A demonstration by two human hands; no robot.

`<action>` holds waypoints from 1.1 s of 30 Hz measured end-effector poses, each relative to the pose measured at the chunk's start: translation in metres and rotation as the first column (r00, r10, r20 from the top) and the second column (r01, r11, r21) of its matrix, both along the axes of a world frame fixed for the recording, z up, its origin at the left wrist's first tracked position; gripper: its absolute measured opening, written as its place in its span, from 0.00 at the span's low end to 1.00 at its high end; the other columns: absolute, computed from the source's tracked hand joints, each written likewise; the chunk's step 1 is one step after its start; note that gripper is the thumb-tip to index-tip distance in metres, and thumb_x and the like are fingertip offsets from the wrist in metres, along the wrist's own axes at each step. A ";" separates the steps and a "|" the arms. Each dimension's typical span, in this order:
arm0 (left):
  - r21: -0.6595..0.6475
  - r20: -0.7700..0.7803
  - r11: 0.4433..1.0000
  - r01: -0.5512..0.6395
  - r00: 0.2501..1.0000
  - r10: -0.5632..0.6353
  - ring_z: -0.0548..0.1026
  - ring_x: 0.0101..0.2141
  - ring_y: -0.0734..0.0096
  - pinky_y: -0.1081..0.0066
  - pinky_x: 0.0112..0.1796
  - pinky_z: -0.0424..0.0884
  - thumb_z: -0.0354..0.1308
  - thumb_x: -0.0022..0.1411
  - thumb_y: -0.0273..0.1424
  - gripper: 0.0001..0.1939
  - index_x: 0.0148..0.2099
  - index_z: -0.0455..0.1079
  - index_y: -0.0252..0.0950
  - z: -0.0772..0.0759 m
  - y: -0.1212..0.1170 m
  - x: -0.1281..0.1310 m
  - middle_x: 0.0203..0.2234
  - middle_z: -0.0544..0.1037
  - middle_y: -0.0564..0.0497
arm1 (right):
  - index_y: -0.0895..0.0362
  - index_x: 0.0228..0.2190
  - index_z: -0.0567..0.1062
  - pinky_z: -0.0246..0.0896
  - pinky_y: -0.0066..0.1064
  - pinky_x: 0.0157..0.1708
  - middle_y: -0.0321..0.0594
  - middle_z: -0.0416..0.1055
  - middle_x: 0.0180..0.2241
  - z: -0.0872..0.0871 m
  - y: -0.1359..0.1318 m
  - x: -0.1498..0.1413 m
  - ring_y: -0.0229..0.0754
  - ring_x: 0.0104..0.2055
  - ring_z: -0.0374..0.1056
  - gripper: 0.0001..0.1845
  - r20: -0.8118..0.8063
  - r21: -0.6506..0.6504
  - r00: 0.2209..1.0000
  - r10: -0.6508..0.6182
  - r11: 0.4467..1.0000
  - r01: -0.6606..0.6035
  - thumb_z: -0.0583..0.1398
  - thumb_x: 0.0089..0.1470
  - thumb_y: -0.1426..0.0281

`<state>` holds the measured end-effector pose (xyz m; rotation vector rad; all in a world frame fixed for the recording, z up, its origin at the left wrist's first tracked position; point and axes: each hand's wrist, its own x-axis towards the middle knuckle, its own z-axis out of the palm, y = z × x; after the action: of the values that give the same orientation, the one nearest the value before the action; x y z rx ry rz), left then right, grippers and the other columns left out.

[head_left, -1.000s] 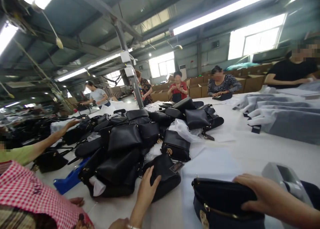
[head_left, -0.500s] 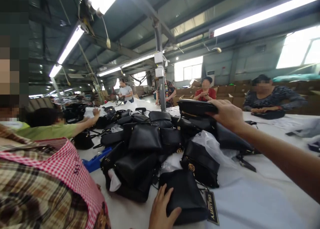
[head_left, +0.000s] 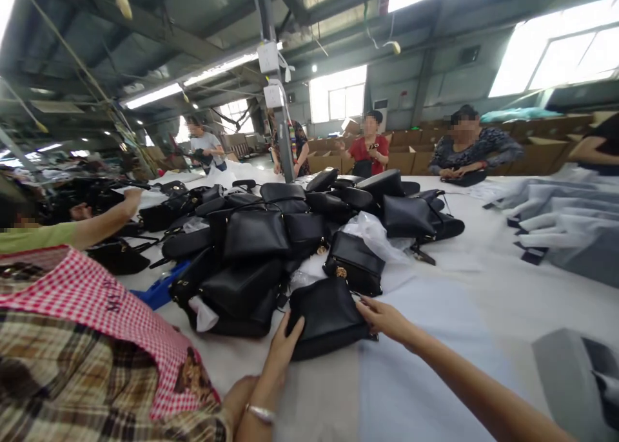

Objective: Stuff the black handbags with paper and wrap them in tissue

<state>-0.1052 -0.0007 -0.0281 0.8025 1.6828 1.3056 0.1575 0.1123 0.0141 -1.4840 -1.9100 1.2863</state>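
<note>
A black leather handbag (head_left: 326, 316) lies at the near edge of a big pile of black handbags (head_left: 271, 236) on the white table (head_left: 488, 294). My left hand (head_left: 285, 342) grips the bag's left side, fingers curled onto it. My right hand (head_left: 384, 318) holds its right edge, thumb and fingers pinched on the leather. Another black bag with a gold clasp (head_left: 353, 265) sits just behind it, next to crumpled clear plastic (head_left: 377, 236).
A person in a red checked and plaid top (head_left: 87, 352) sits close at my left. Another arm in green (head_left: 82, 229) reaches into the pile. Folded grey cloth bags (head_left: 565, 223) lie at right, a grey device (head_left: 575, 377) near right. Workers and cardboard boxes (head_left: 401, 155) stand beyond.
My right hand, which half a second ago held a black bag up over the pile, has come down empty of it and taken the near bag's right edge. My left hand stays on that bag.
</note>
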 end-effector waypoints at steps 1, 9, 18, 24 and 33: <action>0.011 0.015 1.000 0.002 1.000 -0.003 0.58 0.64 0.59 0.63 0.63 0.53 0.61 0.59 0.46 0.38 0.66 0.56 0.37 0.006 -0.002 0.004 0.64 0.61 0.44 | 0.59 0.57 0.69 0.70 0.36 0.39 0.44 0.78 0.40 -0.005 -0.007 -0.003 0.50 0.42 0.75 0.34 -0.021 -0.034 0.999 -0.032 0.999 0.031 0.57 0.55 0.52; 0.343 -0.094 0.935 0.091 0.994 -0.062 0.60 0.63 0.58 0.59 0.62 0.58 0.66 0.55 0.39 0.52 0.71 0.36 0.47 0.052 -0.044 0.040 0.65 0.59 0.45 | 0.54 0.62 0.61 0.63 0.43 0.55 0.46 0.70 0.54 0.027 -0.068 0.036 0.52 0.57 0.65 0.41 -0.484 -0.057 0.873 -0.063 0.998 0.040 0.65 0.50 0.56; 0.341 -0.095 0.879 0.332 0.943 -0.319 0.68 0.58 0.53 0.58 0.58 0.64 0.65 0.55 0.35 0.31 0.60 0.62 0.36 0.055 -0.065 0.115 0.57 0.70 0.41 | 0.49 0.58 0.67 0.49 0.50 0.64 0.44 0.62 0.61 0.008 -0.131 0.141 0.54 0.63 0.57 0.36 -0.592 0.073 0.780 -0.202 0.951 0.302 0.69 0.49 0.60; 0.324 -0.383 0.821 0.471 0.858 -0.342 0.68 0.57 0.51 0.54 0.57 0.65 0.66 0.55 0.35 0.30 0.59 0.63 0.41 0.050 -0.088 0.169 0.56 0.71 0.43 | 0.51 0.58 0.67 0.51 0.47 0.63 0.41 0.61 0.62 -0.002 -0.144 0.170 0.52 0.63 0.57 0.31 -0.621 0.102 0.739 -0.259 0.909 0.404 0.64 0.55 0.59; 0.287 -0.467 0.552 0.783 0.617 -0.634 0.63 0.61 0.54 0.53 0.58 0.66 0.60 0.62 0.35 0.29 0.65 0.59 0.45 0.033 -0.099 0.197 0.61 0.67 0.46 | 0.53 0.55 0.71 0.62 0.46 0.57 0.45 0.71 0.54 0.022 -0.164 0.168 0.52 0.60 0.63 0.29 -0.545 -0.110 0.668 -0.506 0.833 0.541 0.56 0.59 0.50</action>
<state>0.0921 -0.1001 0.0045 1.8599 0.9942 0.9898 0.3256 -0.0514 0.0358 -1.2939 -1.0218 1.1832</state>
